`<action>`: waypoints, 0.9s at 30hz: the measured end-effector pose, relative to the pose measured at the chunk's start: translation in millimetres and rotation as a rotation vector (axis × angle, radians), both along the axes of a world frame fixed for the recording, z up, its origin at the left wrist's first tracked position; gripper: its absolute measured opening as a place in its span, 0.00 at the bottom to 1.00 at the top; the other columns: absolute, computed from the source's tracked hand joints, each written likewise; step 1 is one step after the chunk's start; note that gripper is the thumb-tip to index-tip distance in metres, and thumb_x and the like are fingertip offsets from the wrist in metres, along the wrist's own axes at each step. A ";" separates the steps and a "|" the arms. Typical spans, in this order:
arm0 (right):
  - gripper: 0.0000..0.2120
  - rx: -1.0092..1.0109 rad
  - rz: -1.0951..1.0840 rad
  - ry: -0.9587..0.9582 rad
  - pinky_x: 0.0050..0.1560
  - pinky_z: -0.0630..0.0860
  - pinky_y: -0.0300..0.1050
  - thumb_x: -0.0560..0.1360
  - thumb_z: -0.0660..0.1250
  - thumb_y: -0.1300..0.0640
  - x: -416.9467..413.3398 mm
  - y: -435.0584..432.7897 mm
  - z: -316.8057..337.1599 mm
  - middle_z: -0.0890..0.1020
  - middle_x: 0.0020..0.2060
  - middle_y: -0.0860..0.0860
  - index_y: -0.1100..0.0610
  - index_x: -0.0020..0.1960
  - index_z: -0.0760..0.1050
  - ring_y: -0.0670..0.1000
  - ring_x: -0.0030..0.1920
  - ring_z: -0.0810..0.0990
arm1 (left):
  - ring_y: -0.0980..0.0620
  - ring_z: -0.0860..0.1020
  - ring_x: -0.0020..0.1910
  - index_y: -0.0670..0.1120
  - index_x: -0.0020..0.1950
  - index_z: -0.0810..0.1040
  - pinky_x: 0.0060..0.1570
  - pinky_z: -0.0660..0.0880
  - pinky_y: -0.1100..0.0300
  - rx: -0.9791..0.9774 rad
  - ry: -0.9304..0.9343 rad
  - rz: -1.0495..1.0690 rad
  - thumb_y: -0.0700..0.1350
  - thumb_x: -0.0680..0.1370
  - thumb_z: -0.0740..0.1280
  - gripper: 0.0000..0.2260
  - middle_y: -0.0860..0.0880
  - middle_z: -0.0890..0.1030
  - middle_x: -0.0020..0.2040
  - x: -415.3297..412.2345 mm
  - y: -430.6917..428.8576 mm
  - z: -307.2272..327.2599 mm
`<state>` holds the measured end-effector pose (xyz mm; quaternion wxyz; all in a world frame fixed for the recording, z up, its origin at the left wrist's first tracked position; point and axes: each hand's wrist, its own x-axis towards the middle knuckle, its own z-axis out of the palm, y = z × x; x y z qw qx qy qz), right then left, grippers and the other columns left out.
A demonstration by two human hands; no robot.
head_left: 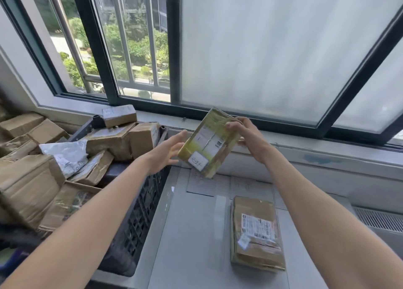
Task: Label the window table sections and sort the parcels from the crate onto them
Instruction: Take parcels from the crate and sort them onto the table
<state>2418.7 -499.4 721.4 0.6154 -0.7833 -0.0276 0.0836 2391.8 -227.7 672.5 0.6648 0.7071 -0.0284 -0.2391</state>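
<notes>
Your right hand (pixel 248 136) grips the tilted parcel (pixel 209 142) by its upper-right edge, fingers curled over, thumb hidden; left hand (pixel 165 151) spread flat at its left side, contact unclear; parcel's above the table (pixel 192 223), covering part of the paper labels (pixel 209 185); writing too faint to read; crate (pixel 139 219) cut off at left.

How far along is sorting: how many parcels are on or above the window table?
2: a yellow-taped parcel gripped by the right hand above the table's far end, and a brown parcel lying flat nearer. None looks hidden.
</notes>
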 end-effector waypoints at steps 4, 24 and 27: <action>0.31 -0.032 0.085 0.017 0.59 0.74 0.49 0.64 0.72 0.37 4.0 -4.0 2.9 0.81 0.58 0.46 0.48 0.63 0.73 0.47 0.60 0.78 | 0.51 0.74 0.69 0.60 0.73 0.68 0.65 0.69 0.47 -0.083 0.053 -0.274 0.69 0.78 0.55 0.26 0.53 0.75 0.71 0.5 -16.1 7.2; 0.32 0.070 0.227 0.289 0.68 0.71 0.63 0.70 0.69 0.31 3.0 -2.9 -36.8 0.77 0.67 0.46 0.43 0.70 0.71 0.54 0.65 0.78 | 0.40 0.76 0.64 0.53 0.72 0.69 0.62 0.74 0.38 -0.151 0.011 0.013 0.65 0.73 0.67 0.31 0.40 0.76 0.67 17.6 -43.2 -9.7; 0.31 0.110 0.199 0.286 0.64 0.76 0.61 0.68 0.70 0.31 2.0 -2.1 -35.7 0.82 0.61 0.48 0.43 0.67 0.74 0.53 0.60 0.82 | 0.41 0.77 0.63 0.53 0.72 0.69 0.62 0.74 0.39 -0.155 0.013 0.029 0.66 0.72 0.67 0.33 0.41 0.76 0.66 22.7 -50.7 -11.0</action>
